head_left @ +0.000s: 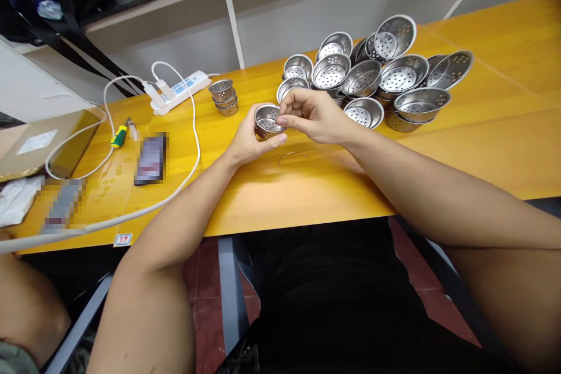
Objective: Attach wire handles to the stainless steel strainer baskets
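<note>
My left hand (252, 143) is wrapped round a small perforated metal strainer cup (265, 119), holding it tilted with its mouth up. Over the cup's right rim, my right hand (313, 114) has thumb and index finger pinched together; what sits between them, if anything, is too small to make out. On the table just below the hands lies a thin curved wire (293, 154). Several more perforated metal strainer cups (331, 70) of differing sizes, some stacked, crowd the table beyond and to the right of my right hand. A short stack of small cups (223, 96) stands to the left.
On the yellow table (342, 187) a white power strip (180, 92) has a long white cable (197, 146) looping leftward. A phone (151, 158), a green-yellow screwdriver (119, 137) and a cardboard box (52, 140) are on the left. Another person's arm (30, 298) shows at lower left.
</note>
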{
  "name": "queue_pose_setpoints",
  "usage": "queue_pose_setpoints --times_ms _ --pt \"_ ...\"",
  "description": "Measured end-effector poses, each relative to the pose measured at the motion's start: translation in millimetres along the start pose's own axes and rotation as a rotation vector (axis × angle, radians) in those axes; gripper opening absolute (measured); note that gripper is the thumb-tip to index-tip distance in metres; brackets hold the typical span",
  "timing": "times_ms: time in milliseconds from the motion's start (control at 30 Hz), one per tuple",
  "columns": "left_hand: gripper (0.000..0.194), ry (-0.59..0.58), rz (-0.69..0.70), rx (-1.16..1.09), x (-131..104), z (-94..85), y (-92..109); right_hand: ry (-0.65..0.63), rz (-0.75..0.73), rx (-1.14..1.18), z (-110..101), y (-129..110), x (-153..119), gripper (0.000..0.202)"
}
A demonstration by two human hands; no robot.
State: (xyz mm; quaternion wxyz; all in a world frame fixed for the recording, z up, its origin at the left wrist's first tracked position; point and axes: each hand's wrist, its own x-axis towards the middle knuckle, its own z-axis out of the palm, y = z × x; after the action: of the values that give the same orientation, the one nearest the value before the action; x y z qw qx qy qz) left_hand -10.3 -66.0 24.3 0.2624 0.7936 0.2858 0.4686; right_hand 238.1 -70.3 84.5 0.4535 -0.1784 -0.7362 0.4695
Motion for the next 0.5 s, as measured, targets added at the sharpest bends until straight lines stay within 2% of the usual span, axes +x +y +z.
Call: queue_pose_setpoints --times_ms 267,500 --pt "0.083 -0.031 0.003 0.064 -0.3 2.5 -6.5 0.102 0.007 -0.069 5.9 8.0 0.6 0.074" --pt "0.077 -0.036 -0.016 0.075 -0.8 1.2 -4.7 0.092 0.033 -0.114 8.0 10.7 -0.7 0.077"
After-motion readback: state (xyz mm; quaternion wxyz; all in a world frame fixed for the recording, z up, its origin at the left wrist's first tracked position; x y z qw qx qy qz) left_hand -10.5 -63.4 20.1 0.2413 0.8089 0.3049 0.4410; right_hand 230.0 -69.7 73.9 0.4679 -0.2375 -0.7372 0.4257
